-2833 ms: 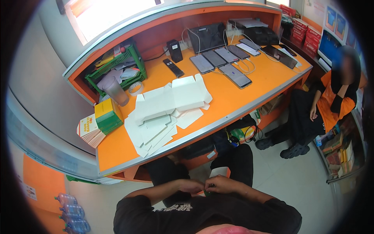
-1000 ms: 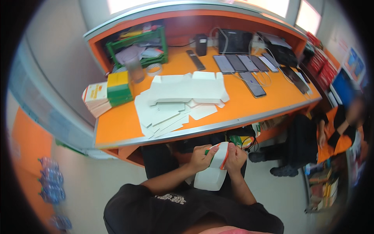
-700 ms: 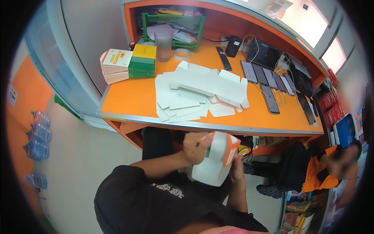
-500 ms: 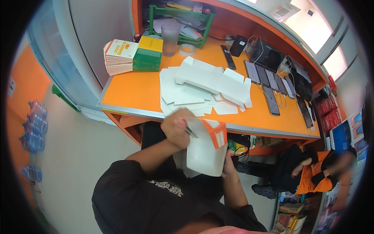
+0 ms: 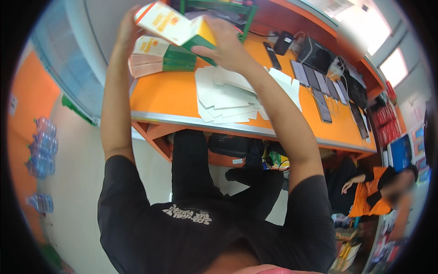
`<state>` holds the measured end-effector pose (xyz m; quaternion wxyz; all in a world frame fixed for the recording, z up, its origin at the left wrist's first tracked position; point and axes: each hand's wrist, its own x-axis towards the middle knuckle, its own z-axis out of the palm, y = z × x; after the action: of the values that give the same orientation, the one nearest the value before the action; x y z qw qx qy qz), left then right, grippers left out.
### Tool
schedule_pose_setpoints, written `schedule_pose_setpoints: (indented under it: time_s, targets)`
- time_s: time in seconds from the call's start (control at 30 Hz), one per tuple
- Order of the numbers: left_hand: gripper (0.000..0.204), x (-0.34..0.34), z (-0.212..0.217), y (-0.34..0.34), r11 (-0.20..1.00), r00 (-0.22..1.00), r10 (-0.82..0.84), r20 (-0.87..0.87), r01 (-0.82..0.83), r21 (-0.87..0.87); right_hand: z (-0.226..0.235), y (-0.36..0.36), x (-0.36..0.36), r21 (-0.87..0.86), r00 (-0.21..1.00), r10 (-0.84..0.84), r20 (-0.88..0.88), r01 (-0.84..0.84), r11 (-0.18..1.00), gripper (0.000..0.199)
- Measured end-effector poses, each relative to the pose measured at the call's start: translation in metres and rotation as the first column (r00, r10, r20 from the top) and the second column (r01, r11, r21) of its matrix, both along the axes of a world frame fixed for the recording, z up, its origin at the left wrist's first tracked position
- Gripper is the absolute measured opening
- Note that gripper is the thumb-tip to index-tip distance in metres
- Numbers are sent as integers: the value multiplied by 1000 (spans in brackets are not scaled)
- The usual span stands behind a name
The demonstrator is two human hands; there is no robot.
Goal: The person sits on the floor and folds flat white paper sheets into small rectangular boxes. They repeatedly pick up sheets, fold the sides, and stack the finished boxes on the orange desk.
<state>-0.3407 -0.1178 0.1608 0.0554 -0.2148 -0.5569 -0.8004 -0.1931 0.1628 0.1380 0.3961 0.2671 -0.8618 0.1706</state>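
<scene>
Both my hands hold a carton (image 5: 169, 26) over the far left of the orange desk. It has a white printed face, a yellow and green end and an orange edge at its left. My left hand (image 5: 129, 33) grips the orange-edged end, its fingers partly hidden behind it. My right hand (image 5: 225, 45) is wrapped round the yellow and green end, thumb on the green part. Just below stands a stack of similar cartons (image 5: 153, 58), white and green and packed tightly. Nearer me lies a loose pile of flat white carton blanks (image 5: 223, 101), partly behind my right forearm.
On the right of the desk (image 5: 159, 99) lie several phones (image 5: 323, 107) with white cables. A dark remote-like device (image 5: 272, 55) lies farther back. Behind my right hand is a green basket (image 5: 250, 20). A person in orange (image 5: 372, 192) sits at the right. Water bottles (image 5: 43, 150) stand left.
Both hands have gone from over my lap up to the far left, above the stack. The carton in them now shows its printed outside instead of its white inside.
</scene>
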Motion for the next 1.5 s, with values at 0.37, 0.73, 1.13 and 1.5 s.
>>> schedule_pose_setpoints:
  time_s: [0.37, 0.73, 1.13, 1.5]
  targets:
    - [54, -65, -38, -68, 639, 975, 143, -173, -224, -736, -22, -52, -96, 135, 957, -139, 256, 107, 985, 99]
    - [54, -101, -66, -70, 454, 912, 135, -387, -404, -794, -36, -54, -114, 220, 936, -180, 304, 115, 969, 90]
    - [58, -119, -110, -76, 5, 795, 157, -586, -594, -804, -10, -55, -88, 181, 832, -100, 546, -1, 984, 83]
    - [65, -58, -86, -42, 219, 890, 295, -349, -418, -881, -9, -56, -94, 298, 868, -263, 422, 141, 944, 98]
